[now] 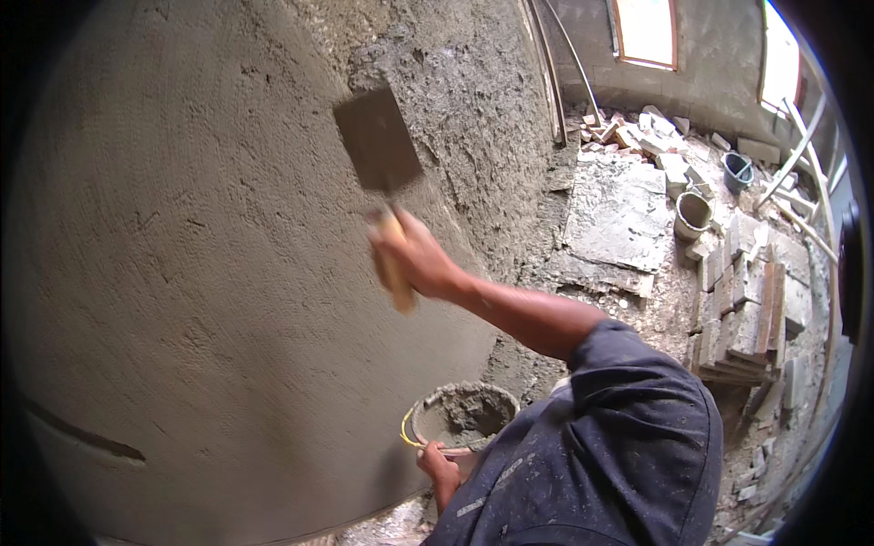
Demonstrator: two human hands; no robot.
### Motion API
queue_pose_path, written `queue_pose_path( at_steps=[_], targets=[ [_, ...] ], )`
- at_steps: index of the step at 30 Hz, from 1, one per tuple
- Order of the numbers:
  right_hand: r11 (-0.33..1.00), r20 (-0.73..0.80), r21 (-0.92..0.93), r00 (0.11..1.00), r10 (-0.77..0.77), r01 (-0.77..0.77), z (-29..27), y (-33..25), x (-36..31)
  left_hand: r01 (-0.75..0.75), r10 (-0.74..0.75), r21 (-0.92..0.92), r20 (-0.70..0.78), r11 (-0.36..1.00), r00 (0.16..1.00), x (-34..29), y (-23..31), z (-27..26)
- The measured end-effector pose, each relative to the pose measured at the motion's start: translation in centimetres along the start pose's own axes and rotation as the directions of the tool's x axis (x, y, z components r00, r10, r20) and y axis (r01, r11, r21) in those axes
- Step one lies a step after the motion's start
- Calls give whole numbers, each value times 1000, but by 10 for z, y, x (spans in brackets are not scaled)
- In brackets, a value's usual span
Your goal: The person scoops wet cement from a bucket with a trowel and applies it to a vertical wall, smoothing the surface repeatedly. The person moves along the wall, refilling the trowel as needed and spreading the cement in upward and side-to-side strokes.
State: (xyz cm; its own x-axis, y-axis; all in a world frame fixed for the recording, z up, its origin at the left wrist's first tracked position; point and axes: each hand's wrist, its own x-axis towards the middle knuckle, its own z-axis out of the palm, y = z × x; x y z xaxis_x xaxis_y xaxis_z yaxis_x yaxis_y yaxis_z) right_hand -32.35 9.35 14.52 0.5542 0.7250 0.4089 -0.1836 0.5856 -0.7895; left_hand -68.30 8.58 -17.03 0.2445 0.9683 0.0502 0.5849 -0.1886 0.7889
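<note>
My right hand (414, 255) is closed around the wooden handle of a plastering trowel (381, 141) with a flat, squarish blade. The trowel is up against or just off the wall, where grey plaster (228, 227) meets a rougher, lumpy stretch (473, 100); I cannot tell whether the blade touches. Lower down, my left hand (441, 469) grips the near-left side of a bucket (469, 448) at its rim. Wet grey mortar (469, 414) lies inside the bucket, and a yellow handle (407, 428) hangs at its left.
A groove (86, 432) cuts the plaster at lower left. Right of the wall lie a mortar-smeared board (619, 214), broken bricks (637, 136) and stacked blocks (746, 291). Two more buckets, one grey (694, 217) and one dark (737, 171), stand near pale poles (801, 150).
</note>
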Motion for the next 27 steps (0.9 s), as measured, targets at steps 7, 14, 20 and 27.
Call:
queue_pose_path(
  at_steps=[7, 14, 20, 27],
  targets=[
    [168, 127, -986, 606, 785, -11, -150, 84, -221, 433, -427, -558, 150, 708, 892, 23, 105, 34],
    [-72, -81, -997, 434, 897, -38, -188, 149, -224, 290, -158, -336, 370, 896, 915, 20, 204, 66],
    [125, 224, -932, 266, 938, 341, -173, 60, -215, 165, -40, -254, 433, 953, 900, 19, 245, 92],
    [-61, -36, -998, 544, 838, 29, -228, 93, -225, -38, 131, -214, 438, 976, 890, 12, 273, 117]
  ],
)
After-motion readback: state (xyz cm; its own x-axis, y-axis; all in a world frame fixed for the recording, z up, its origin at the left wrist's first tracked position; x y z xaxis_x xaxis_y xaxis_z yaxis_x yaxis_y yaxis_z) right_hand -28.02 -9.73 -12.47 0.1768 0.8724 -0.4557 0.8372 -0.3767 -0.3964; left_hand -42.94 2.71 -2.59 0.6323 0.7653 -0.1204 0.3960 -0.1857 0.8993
